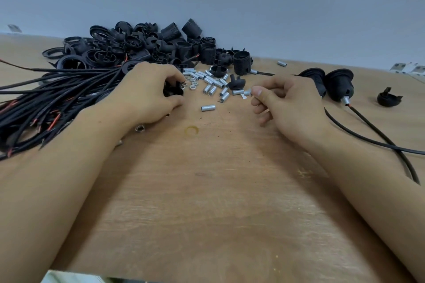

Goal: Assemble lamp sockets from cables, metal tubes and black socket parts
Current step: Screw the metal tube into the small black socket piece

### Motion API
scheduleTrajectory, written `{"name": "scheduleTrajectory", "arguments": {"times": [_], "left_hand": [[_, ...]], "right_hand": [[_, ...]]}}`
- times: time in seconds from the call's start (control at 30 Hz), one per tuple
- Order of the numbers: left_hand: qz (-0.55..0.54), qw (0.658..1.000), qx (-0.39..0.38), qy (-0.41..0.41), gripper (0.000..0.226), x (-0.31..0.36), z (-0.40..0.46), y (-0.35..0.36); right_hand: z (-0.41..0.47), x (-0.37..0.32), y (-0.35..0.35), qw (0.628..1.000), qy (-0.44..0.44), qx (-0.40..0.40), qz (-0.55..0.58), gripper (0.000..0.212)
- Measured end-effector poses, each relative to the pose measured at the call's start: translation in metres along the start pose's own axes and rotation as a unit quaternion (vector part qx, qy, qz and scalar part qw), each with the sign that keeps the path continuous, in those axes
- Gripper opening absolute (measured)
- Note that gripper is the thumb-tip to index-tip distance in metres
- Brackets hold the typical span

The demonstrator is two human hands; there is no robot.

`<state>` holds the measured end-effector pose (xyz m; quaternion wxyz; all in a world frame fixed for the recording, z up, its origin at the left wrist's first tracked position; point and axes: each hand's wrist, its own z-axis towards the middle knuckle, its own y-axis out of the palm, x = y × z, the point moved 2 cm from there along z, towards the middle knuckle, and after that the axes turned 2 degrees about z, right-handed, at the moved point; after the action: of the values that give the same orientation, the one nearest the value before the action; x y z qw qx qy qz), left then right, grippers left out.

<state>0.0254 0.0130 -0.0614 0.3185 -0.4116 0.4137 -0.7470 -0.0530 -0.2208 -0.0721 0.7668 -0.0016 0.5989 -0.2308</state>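
My left hand [147,94] grips a black socket part [173,92] low on the wooden table, beside several small nuts [191,83]. My right hand [287,103] pinches a short metal tube [247,92] between thumb and forefinger, just above the table. Between the hands lie several loose metal tubes [212,82]. A large heap of black socket parts [147,46] sits at the back. A bundle of black cables [53,101] with red wire ends lies at the left, partly under my left arm.
Two assembled sockets [328,82] with cables [377,138] lie at the right. A lone black cap [388,99] rests further right. One tube [208,107] lies apart in the middle, another [281,63] at the back. A nut [139,127] sits by my left wrist.
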Motion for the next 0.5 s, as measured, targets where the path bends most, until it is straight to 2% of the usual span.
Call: {"name": "scheduleTrajectory", "arguments": {"times": [0.07, 0.1, 0.17, 0.23, 0.27, 0.33, 0.5], "left_hand": [[-0.067, 0.996, 0.066, -0.002, 0.037, 0.003, 0.0, -0.006], [-0.143, 0.985, 0.102, -0.002, 0.035, 0.006, -0.001, -0.009], [-0.346, 0.93, 0.124, 0.002, 0.033, 0.016, -0.003, -0.013], [-0.508, 0.859, 0.071, 0.0, 0.035, 0.026, -0.006, -0.008], [-0.554, 0.831, 0.039, -0.001, 0.036, 0.031, -0.007, -0.003], [-0.588, 0.809, 0.0, 0.0, 0.04, 0.038, -0.01, 0.006], [-0.61, 0.792, -0.025, 0.019, 0.034, 0.046, -0.01, 0.017]], "right_hand": [[-0.001, -0.003, 0.0, 1.0, -0.011, -0.003, 0.02, 0.013], [-0.002, -0.005, 0.0, 0.999, -0.019, -0.002, 0.03, 0.013], [-0.003, -0.009, 0.0, 0.997, -0.043, 0.006, 0.063, 0.008], [-0.004, -0.015, -0.001, 0.991, -0.076, 0.023, 0.105, 0.009], [-0.005, -0.019, -0.001, 0.988, -0.097, 0.027, 0.12, 0.01], [-0.009, -0.024, 0.0, 0.982, -0.138, 0.016, 0.125, 0.013], [-0.015, -0.023, 0.007, 0.983, -0.173, -0.018, 0.065, 0.012]]}}
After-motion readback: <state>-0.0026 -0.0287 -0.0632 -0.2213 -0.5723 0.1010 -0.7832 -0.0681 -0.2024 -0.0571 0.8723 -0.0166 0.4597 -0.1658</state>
